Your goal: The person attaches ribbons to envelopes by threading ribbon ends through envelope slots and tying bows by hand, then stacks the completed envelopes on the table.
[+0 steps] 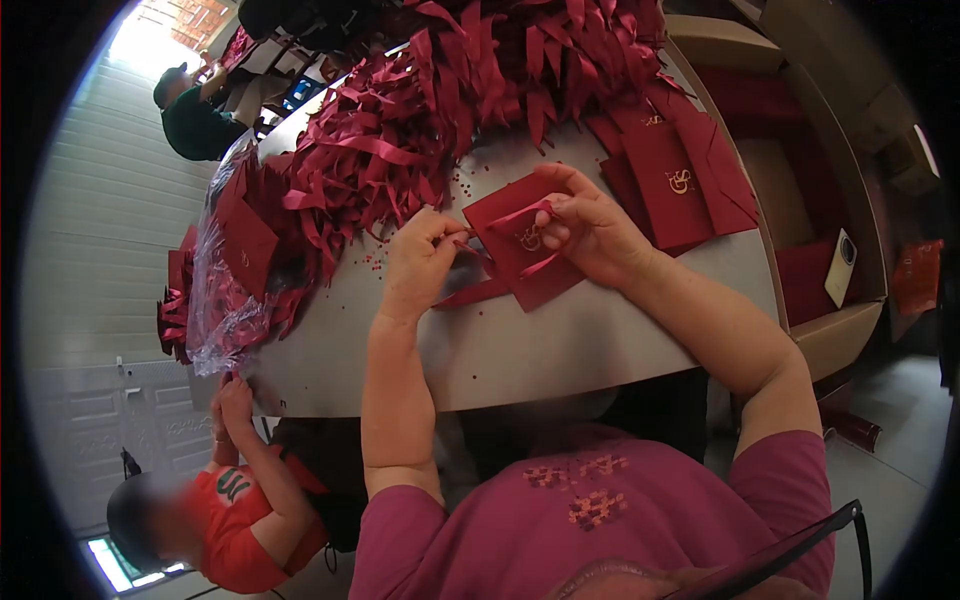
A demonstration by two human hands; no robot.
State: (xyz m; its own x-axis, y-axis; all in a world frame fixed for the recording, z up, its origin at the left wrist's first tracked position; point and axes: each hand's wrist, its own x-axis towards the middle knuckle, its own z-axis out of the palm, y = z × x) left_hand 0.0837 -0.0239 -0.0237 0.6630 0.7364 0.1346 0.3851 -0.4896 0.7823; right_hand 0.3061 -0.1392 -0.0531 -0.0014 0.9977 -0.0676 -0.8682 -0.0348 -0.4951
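Observation:
A dark red paper bag (545,270) with a gold logo lies between my two hands over the pale table. My right hand (590,225) has thumb and fingers pinched on a red ribbon (520,214) at the bag's upper part. At the bag's left edge, my left hand (425,245) is closed with its fingertips on a ribbon end. Another length of red ribbon (475,293) trails at the bag's lower left.
Heaped red ribbons (390,150) cover the table's far side. Finished-looking red bags (670,180) lie right, beside a cardboard box (835,335) with a phone (841,268). Plastic-wrapped bags (230,260) are left. A person in red (250,510) sits lower left; another (195,120) is farther back.

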